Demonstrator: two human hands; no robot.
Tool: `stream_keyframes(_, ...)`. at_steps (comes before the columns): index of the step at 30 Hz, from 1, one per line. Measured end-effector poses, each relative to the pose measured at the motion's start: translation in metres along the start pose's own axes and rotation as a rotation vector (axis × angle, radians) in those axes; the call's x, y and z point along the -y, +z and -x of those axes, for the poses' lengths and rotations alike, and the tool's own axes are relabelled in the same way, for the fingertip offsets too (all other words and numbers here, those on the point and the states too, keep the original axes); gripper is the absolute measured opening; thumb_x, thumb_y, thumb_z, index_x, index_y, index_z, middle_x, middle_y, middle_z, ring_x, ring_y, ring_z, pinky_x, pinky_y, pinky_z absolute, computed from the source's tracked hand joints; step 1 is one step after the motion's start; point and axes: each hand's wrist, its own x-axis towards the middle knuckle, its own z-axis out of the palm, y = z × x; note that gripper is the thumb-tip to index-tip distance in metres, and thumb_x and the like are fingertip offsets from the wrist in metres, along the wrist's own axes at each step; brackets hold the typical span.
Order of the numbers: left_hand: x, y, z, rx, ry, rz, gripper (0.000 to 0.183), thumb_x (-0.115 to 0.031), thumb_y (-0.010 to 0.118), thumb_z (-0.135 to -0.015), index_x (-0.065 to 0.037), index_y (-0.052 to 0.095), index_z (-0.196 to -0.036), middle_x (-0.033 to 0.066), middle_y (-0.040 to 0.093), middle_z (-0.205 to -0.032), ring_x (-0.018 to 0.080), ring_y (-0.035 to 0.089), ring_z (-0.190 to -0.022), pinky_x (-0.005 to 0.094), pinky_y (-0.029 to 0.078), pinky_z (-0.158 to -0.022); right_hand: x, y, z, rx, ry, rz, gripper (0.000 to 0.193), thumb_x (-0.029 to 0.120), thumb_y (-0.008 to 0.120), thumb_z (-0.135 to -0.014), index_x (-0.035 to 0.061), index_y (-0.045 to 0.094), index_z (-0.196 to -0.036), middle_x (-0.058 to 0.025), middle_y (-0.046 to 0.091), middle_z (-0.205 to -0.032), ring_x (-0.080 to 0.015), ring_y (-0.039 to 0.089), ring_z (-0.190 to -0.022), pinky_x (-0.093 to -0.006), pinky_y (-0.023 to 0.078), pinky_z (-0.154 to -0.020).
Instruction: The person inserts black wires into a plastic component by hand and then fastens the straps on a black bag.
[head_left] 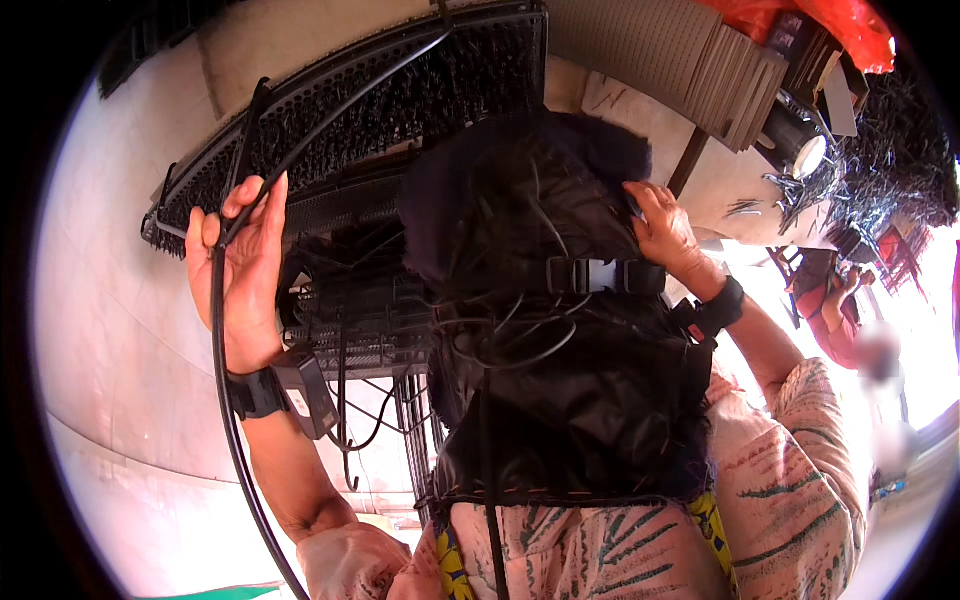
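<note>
My left hand (245,265) is raised, fingers curled round a long black cable (222,340). The cable hangs down past my wrist to the lower edge, and black lengths run up from the fingers across a rack. My right hand (668,230) is at the right edge of a dark, fuzzy-topped cloth bundle (560,400), fingers bent in; what they hold, if anything, I cannot make out. A black strap with a buckle (590,276) crosses the bundle, and thin cords lie over it. The bundle hides part of the rack.
A long black perforated rack (440,110) holds many small black pieces. Dark gridded trays (350,310) stand below it on metal legs. Stacked grey sheets (690,65), a red plastic bag (850,25) and a heap of black strips (890,160) lie far right. Another person (835,315) is beyond.
</note>
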Motion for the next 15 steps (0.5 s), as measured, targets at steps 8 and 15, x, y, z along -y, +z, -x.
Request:
stream_keyframes(8, -0.017, -0.001, -0.003, -0.105, 0.085, -0.192, 0.031, -0.013, 0.045, -0.085, -0.007, 0.032, -0.057, 0.0129, 0.037, -0.08, 0.0301, 0.042, -0.1, 0.0544, 0.016, -0.104, 0.086, -0.029, -0.002, -0.062, -0.222, -0.058, 0.041, -0.001, 0.061, -0.065, -0.0016, 0.05, -0.104, -0.0197, 0.049, -0.111, -0.0341, 0.049, -0.098, -0.0371, 0.042, -0.083)
stream_keyframes(15, -0.023, -0.016, -0.011, -0.028, -0.105, -0.161, 0.028, -0.011, 0.049, -0.083, -0.003, 0.041, -0.057, 0.0252, 0.049, -0.087, 0.0359, 0.045, -0.103, 0.055, 0.019, -0.102, 0.134, 0.002, -0.027, 0.546, -0.075, -0.426, 0.048, 0.014, 0.069, -0.064, -0.0028, 0.049, -0.104, -0.0217, 0.055, -0.098, -0.0358, 0.055, -0.084, -0.0378, 0.045, -0.072)
